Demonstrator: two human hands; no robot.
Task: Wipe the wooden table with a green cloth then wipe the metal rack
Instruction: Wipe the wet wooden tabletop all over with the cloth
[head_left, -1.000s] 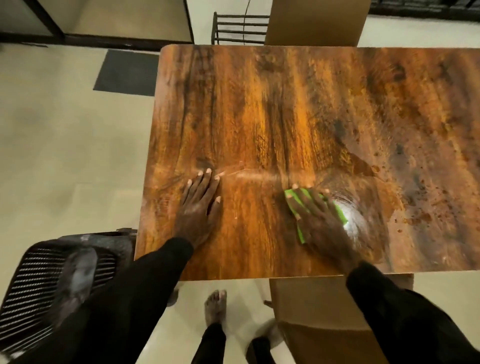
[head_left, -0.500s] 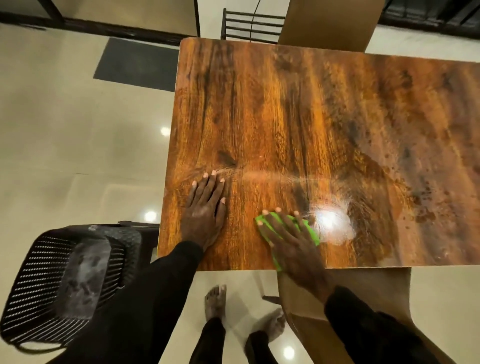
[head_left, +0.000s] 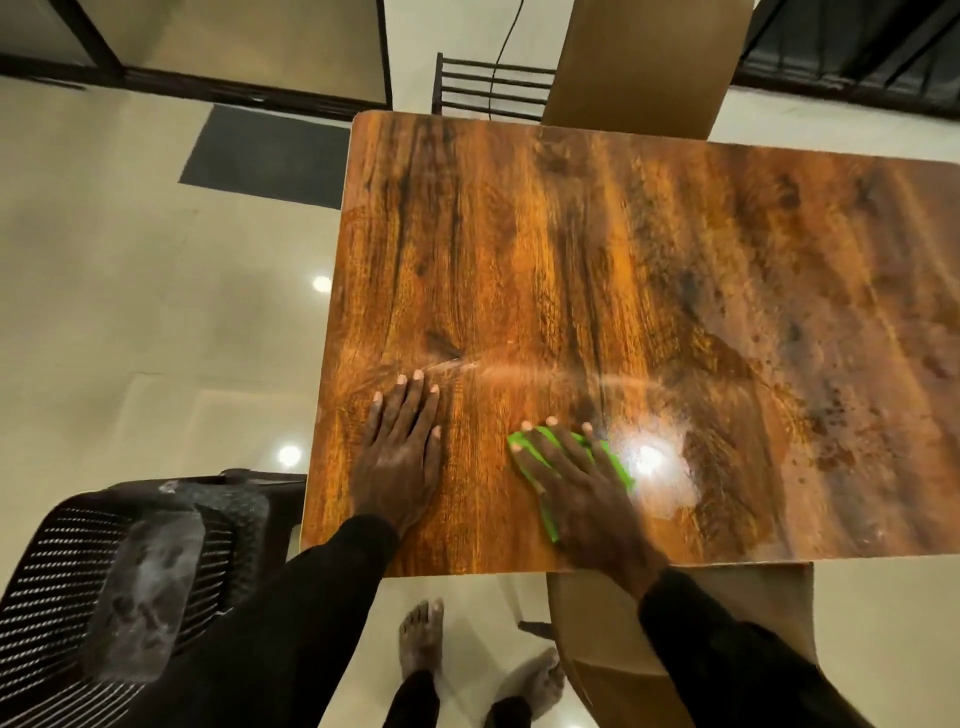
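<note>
Left hand (head_left: 397, 467): lies palm down on the wooden table (head_left: 571, 249) near its left edge, fingers straight and close together, holding nothing.
Right hand (head_left: 582, 488): presses flat on the green cloth (head_left: 618, 465), fingers straight and spread.
Green cloth: on the tabletop near the front edge, mostly covered by the right hand, beside a bright light reflection.
Metal rack (head_left: 491, 85): dark bars just beyond the table's far edge.
Black mesh chair (head_left: 104, 571): at the table's front left corner.
</note>
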